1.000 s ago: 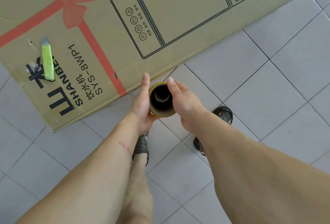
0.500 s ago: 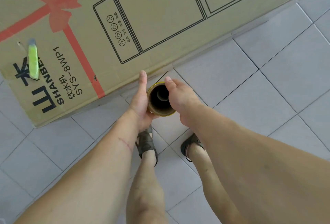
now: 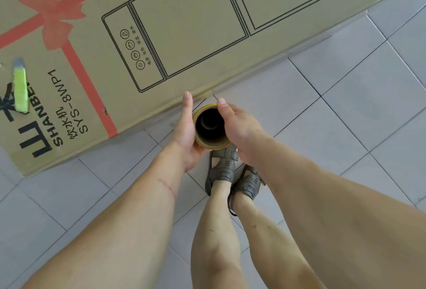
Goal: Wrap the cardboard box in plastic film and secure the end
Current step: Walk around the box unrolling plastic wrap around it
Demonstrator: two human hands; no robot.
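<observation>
Two bare hands hold a film roll (image 3: 211,125) upright between them, seen end-on so that its brown cardboard core shows as a dark, hollow tube with nothing visible inside. The left hand (image 3: 186,132) presses its palm flat against the roll's left side with the thumb pointing toward the box, and the right hand (image 3: 239,129) cups the right side, its thumb lying over the rim. Both are grasping the roll. Any film already pulled off it is too clear to make out.

Just beyond the roll lies the cardboard box (image 3: 184,23), long and flat on the tiled floor (image 3: 345,108), its near long edge running beside the thumbs. Its top face bears a red printed ribbon and bow, black line drawings and lettering. A green utility knife (image 3: 20,90) rests on the box near its left end. Below the hands, two feet in brown sandals (image 3: 224,168) stand close together on the tiles.
</observation>
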